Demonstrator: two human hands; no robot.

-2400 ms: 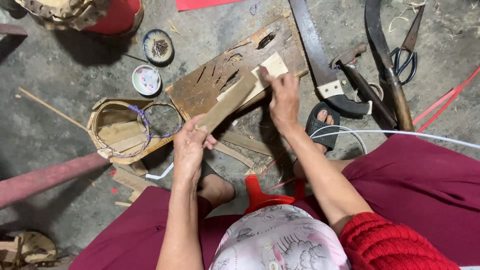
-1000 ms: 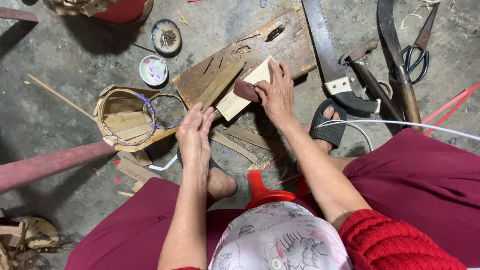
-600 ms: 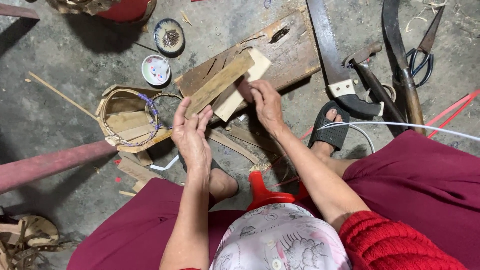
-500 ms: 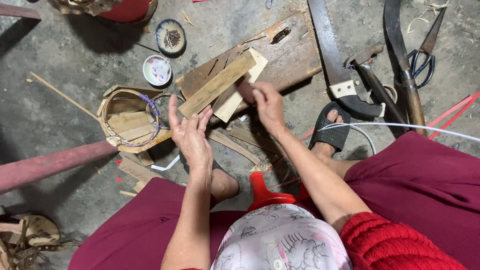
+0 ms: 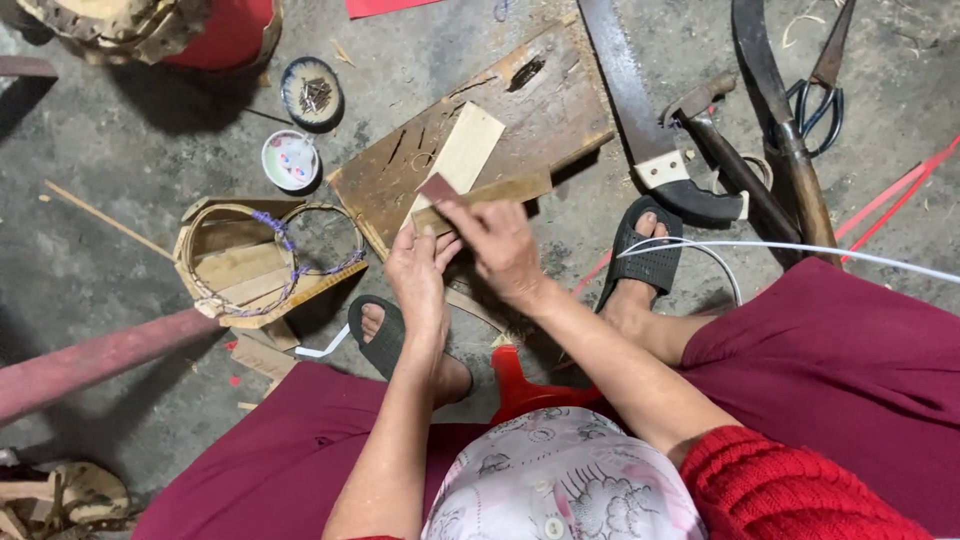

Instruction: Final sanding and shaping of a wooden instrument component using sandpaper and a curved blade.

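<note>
A brown wood strip (image 5: 500, 191) lies crosswise over a worn wooden board (image 5: 545, 110) on the floor. My left hand (image 5: 420, 278) grips the strip's near left end from below. Above it, my right hand (image 5: 502, 243) pinches a small reddish-brown flat piece (image 5: 437, 187) against the strip's left end. A pale, wider wood slat (image 5: 467, 152) rests on the board just beyond both hands. My feet in dark sandals (image 5: 645, 262) stand on either side of the board's near edge.
A handsaw (image 5: 640, 120), a hammer (image 5: 705, 110), a curved blade (image 5: 775, 95) and scissors (image 5: 822, 80) lie to the right. Two small dishes (image 5: 312, 92) sit at the left, with a bamboo frame (image 5: 258, 265) below them. A white cable (image 5: 800, 247) crosses my lap.
The strip has swung from pointing up-right to lying almost level across the board. My right hand moved down-left onto its end, and my left hand closed under it.
</note>
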